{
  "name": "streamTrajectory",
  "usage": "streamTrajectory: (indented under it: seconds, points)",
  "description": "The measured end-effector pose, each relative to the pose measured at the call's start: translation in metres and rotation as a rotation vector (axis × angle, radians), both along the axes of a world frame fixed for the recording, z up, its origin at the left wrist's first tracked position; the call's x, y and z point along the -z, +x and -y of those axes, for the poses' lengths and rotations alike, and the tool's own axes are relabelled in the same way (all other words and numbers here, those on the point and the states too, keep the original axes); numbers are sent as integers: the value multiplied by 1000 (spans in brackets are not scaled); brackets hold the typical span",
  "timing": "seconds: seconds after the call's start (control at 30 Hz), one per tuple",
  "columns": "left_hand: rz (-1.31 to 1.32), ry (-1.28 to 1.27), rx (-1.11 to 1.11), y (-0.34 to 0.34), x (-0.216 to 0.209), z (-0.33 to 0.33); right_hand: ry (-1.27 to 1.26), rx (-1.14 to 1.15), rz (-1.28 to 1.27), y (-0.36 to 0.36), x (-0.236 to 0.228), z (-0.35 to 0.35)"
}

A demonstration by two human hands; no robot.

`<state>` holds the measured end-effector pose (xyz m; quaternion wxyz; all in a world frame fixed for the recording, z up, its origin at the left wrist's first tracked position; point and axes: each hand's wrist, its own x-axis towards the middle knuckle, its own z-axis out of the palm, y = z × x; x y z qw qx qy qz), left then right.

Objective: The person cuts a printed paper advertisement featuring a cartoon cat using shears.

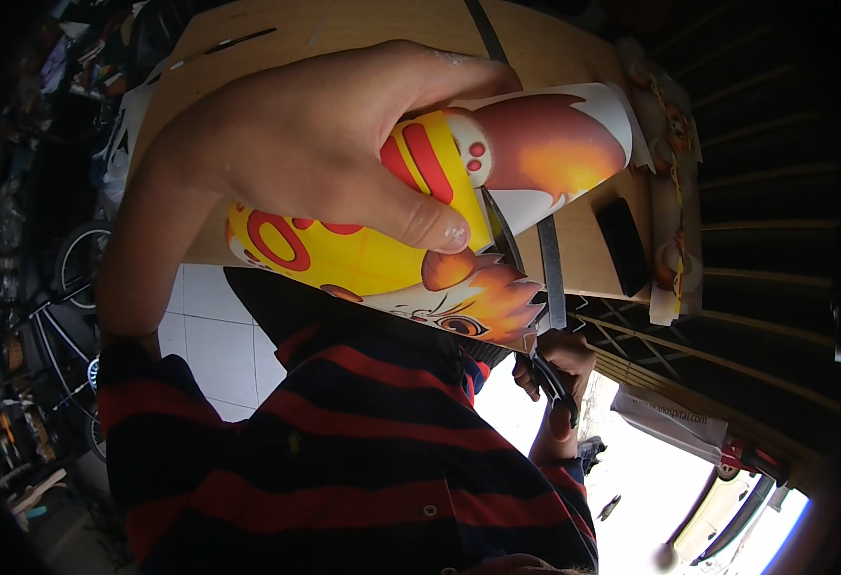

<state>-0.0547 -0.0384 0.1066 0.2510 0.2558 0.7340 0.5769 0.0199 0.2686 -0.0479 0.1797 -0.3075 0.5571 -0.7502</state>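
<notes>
Shaded indoor space; pale tiled floor (211,335) below the table at left, a bicycle (94,374) parked further left, dark slatted structure along the right, strong daylight at lower right beside a white banner (669,419). Work surface is a brown table (574,38). A narrow dark strip (552,278) runs across it from the far edge to the near edge. Near the far left corner lies a slim dark item (236,41), kind unclear; by the right edge, a flat black rectangular object (622,246). A length of printed material (674,192) lies along the right edge itself. Printed sheet (382,261), yellow, red and orange-brown with a cartoon animal face, is held curled over the table's middle, its lower part reaching the near edge. Left hand (334,144) is closed on the sheet: thumb pressed flat on the yellow area, remaining fingers wrapped around the far side, tips hidden. Right hand (569,356), just off the near edge toward the right, has its fingers curled around the dark handles of scissors (556,385); exact finger gap cannot be told. One blade shows against the sheet beside the left thumb.
</notes>
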Motion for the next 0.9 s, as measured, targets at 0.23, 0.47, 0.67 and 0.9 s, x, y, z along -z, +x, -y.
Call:
streamTrajectory:
  seconds: [0.23,0.47,0.67,0.9]
  points:
    - [-10,-31,-12,1,-4,0,-1,47,-9,0,-6,5]
    - [32,-12,-25,0,-1,-1,-20,30,-14,0,-3,3]
    - [28,15,-13,-2,-2,-2,-17,42,-32,1,0,-2]
    - [23,-33,7,-3,0,0,-27,34,-44,0,3,3]
